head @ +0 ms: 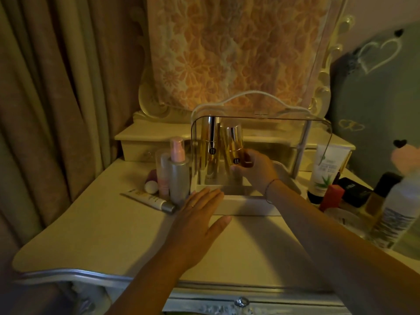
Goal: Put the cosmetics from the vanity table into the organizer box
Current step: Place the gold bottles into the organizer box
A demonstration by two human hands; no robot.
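A clear-lidded white organizer box point(247, 204) stands at the middle back of the vanity table point(109, 242), its lid raised. Inside at the left stands a tall gold bottle point(210, 142) with a silver cap. My right hand point(256, 171) reaches into the box and grips a second, shorter gold bottle point(233, 146), held tilted beside the tall one. My left hand point(200, 214) lies flat, fingers spread, on the table against the box's front left corner, holding nothing.
Left of the box stand a silver pump bottle point(178, 171), a pink tube point(164, 176) and a lying cream tube point(147, 198). To the right are an aloe tube point(327, 169), a red box point(333, 197), dark compacts point(354, 192) and a white bottle point(397, 212).
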